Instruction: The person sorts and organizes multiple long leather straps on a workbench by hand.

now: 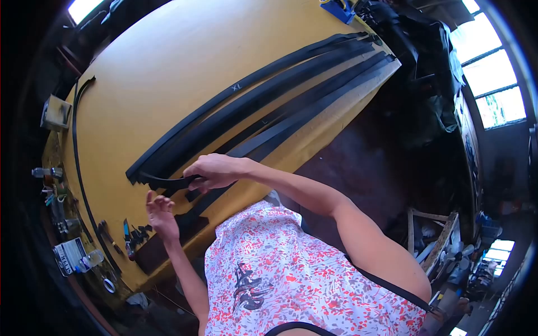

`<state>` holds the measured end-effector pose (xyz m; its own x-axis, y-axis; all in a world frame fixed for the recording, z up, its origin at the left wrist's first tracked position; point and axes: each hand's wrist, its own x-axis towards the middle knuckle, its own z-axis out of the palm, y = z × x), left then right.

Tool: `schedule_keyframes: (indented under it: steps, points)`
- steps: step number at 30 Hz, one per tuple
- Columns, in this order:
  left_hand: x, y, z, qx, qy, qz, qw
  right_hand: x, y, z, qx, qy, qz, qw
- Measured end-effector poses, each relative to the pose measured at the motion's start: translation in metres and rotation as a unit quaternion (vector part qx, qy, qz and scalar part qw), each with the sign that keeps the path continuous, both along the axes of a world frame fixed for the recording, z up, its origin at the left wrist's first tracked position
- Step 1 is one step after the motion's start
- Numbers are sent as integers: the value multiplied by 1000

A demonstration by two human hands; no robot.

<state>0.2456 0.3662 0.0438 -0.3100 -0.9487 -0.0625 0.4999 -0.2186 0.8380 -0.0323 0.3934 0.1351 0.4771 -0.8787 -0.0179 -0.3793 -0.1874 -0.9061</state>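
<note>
Long black strips, which look like leather or rubber, lie side by side across the yellow tabletop point(168, 67). One strip point(235, 87) carries a pale "XL" mark, and another point(263, 122) has an "L". My right hand point(216, 169) is closed over the near end of the bundle, its fingers pinching a curved black strip point(165, 182) whose end points left. Just below that end, my left hand point(161, 215) is raised with its fingers apart and slightly bent, holding nothing. The lower strips partly pass beneath my right hand and forearm.
A blue-handled cutter point(126, 229) and other small tools lie beside a dark brown block point(168, 246). One thin black strip point(78, 162) runs along the left edge. A blue tape dispenser point(339, 10) stands at the far end. A wooden frame point(440, 241) is at right.
</note>
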Motion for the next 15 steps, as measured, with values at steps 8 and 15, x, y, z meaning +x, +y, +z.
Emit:
schedule_keyframes:
  steps: [8, 15]
  points:
    - [-145, 27, 42, -216, -176, -85, 957, 57, -23, 99, -91, -164, -9, 982]
    - [-129, 10, 29, -237, -231, -21, 943, -41, -47, 224, -382, -241, -205, 869]
